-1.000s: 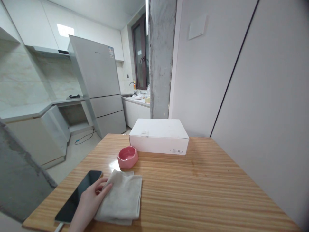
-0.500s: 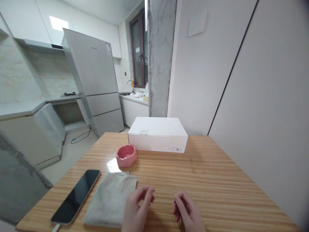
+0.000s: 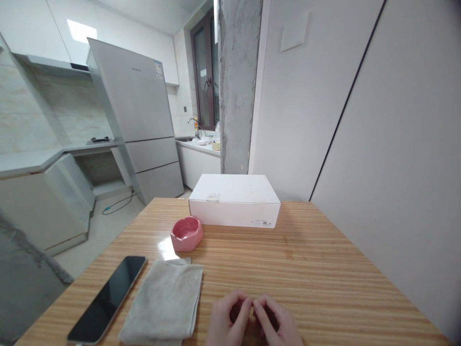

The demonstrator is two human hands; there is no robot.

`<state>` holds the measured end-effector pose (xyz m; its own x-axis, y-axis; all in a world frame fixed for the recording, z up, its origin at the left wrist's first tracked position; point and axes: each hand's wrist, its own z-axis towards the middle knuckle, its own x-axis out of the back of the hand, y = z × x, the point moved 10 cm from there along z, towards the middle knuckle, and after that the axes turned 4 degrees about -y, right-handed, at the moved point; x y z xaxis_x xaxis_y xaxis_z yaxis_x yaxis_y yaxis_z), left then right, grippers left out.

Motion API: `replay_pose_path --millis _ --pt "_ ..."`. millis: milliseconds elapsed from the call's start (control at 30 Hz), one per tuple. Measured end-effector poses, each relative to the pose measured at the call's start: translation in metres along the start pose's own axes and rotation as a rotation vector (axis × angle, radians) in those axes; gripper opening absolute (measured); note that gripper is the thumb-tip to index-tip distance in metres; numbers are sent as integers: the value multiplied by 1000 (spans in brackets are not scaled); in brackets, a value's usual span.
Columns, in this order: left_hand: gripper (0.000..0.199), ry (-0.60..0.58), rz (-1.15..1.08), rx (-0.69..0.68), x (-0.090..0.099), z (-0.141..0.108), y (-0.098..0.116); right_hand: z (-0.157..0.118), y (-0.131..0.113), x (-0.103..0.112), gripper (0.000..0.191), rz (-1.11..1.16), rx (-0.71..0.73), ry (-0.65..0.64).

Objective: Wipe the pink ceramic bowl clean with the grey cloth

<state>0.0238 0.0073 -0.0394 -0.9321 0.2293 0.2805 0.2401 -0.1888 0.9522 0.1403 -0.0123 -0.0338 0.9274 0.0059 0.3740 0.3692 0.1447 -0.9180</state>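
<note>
Low over the front of the wooden table, my left hand [image 3: 230, 319] and my right hand [image 3: 272, 321] meet with their curled fingertips nearly touching. Both have thumb and fingers pinched together; anything between them is hidden or too small to make out. Left of my left hand lies a folded grey cloth [image 3: 163, 300]. Beyond the cloth stands a pink ashtray [image 3: 186, 234] with notches in its rim. A black-screened phone [image 3: 108, 298] rests on the far left of the table.
A closed white box [image 3: 234, 202] sits at the back of the table [image 3: 324, 278], just behind the ashtray. A plain wall [image 3: 389, 144] runs along the right side. Past the table are a bare pillar [image 3: 238, 86] and a grey fridge [image 3: 140, 96].
My left hand has moved right and my right hand slightly left, so their fingertips come together. The view has shifted slightly; the objects on the table stay put.
</note>
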Motion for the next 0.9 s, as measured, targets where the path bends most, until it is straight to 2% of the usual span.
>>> replay_pose_path --millis 167,300,533,800,900 --pt "45 -6 39 -62 -2 -2 8 -2 7 2 43 -34 26 67" --pt "44 -6 92 -107 -1 -5 17 -3 5 1 43 -46 43 66" --pt "37 -72 144 -47 0 -8 26 -4 -8 3 42 -26 45 50" --pt "33 -59 101 -20 3 -11 32 -4 -15 0 36 -44 34 -41" --pt "31 -52 99 -19 4 -13 34 -5 -18 1 34 -44 30 -36"
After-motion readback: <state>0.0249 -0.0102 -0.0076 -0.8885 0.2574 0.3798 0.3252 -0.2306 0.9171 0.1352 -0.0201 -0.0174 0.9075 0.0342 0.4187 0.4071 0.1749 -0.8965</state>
